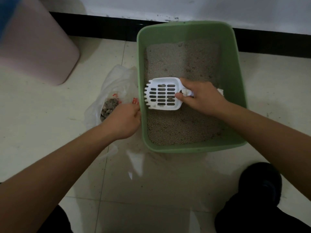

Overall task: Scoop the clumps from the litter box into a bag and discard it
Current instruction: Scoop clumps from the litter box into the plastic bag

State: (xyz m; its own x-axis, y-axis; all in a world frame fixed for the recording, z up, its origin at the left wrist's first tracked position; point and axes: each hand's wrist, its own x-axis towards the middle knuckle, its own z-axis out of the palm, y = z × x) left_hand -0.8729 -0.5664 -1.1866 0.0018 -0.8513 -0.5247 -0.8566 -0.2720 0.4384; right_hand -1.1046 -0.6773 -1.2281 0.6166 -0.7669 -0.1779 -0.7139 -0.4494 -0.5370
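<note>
Green litter box on a tiled floor, holding pale granular litter; just beside its left wall, a clear plastic bag containing grey clumps. Right hand — fingers curled round the handle — holds the white slotted scoop over the litter, tines toward the left wall, a few grey bits on its slots. Left hand grips the bag's rim.

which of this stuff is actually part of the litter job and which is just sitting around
In the job: litter box, scoop in right hand, bag held by left hand, clumps in it.
Just there: pink container, black baseboard.
</note>
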